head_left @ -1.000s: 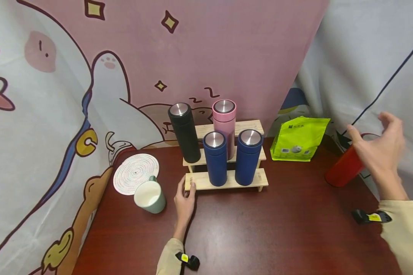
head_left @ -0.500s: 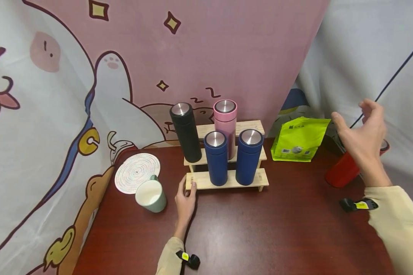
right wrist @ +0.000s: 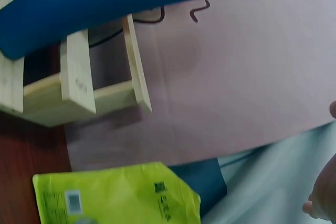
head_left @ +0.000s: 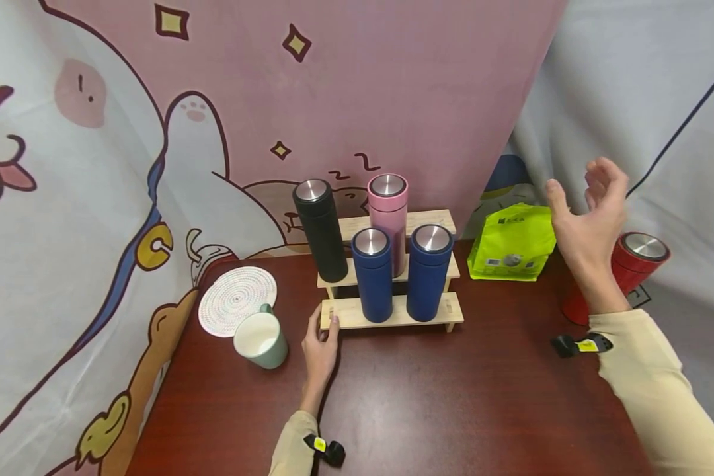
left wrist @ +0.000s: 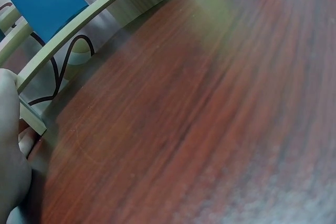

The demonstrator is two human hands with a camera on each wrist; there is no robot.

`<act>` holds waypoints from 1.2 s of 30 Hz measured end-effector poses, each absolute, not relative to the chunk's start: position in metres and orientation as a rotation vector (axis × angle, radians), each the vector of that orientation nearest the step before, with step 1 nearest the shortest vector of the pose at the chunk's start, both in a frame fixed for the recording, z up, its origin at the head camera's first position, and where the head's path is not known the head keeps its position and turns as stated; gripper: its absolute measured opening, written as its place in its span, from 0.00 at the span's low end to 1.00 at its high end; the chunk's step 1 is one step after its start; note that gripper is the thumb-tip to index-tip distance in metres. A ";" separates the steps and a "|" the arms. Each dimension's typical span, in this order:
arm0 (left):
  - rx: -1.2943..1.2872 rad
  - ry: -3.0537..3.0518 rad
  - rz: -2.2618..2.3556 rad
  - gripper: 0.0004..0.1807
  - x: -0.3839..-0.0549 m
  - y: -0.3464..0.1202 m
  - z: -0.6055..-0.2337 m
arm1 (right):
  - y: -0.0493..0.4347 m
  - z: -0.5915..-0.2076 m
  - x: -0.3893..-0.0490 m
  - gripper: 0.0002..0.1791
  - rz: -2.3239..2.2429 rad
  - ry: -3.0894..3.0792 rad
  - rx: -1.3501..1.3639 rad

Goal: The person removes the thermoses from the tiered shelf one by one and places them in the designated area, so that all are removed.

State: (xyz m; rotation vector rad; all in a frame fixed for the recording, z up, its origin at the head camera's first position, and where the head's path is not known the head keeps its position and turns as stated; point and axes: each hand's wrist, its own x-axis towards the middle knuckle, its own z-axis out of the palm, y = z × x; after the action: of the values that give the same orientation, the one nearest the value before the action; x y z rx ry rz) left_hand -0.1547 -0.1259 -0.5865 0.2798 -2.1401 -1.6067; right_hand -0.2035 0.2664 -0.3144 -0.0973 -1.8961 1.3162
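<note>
In the head view my left hand (head_left: pixel 320 354) grips the left end of the lowest step of a three-step wooden rack (head_left: pixel 346 316). Two blue thermoses, the left one (head_left: pixel 375 281) and the right one (head_left: pixel 430 281), stand upright on that step. A black thermos (head_left: pixel 326 248) and a pink thermos (head_left: pixel 388 211) stand on the step behind. My right hand (head_left: pixel 594 228) is raised in the air, fingers and thumb spread with nothing between them. It overlaps the edge of a lime-green pouch (head_left: pixel 508 241). Behind its wrist stands a red thermos (head_left: pixel 633 268), partly hidden.
A pale green mug (head_left: pixel 263 340) stands left of the rack, beside a round woven mat (head_left: pixel 235 301). The dark red table (head_left: pixel 452 396) meets a pink printed cloth (head_left: pixel 440 99) at the back and white cloth (head_left: pixel 648 132) on the right.
My right hand has moved left and slightly up, away from the red thermos, which stays on the table. My left hand keeps its grip on the rack.
</note>
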 end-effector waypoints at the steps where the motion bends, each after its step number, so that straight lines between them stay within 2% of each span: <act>1: 0.278 -2.138 -1.607 0.27 -0.155 -0.126 -0.587 | 0.261 -0.312 -0.202 0.34 1.339 -1.869 -0.072; 17: 0.272 -2.121 -1.643 0.26 -0.155 -0.125 -0.587 | 0.202 -0.297 -0.208 0.32 1.603 -1.586 0.141; 36: 0.254 -2.089 -1.666 0.26 -0.154 -0.128 -0.587 | 0.142 -0.288 -0.221 0.36 1.663 -1.774 0.303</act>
State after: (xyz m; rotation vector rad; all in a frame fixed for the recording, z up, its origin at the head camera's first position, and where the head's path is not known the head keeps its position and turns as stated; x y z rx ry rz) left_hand -0.1542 -0.1277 -0.5866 0.2539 -2.0886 -1.6665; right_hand -0.2206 0.1417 -0.2882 0.3034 -1.7742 1.6634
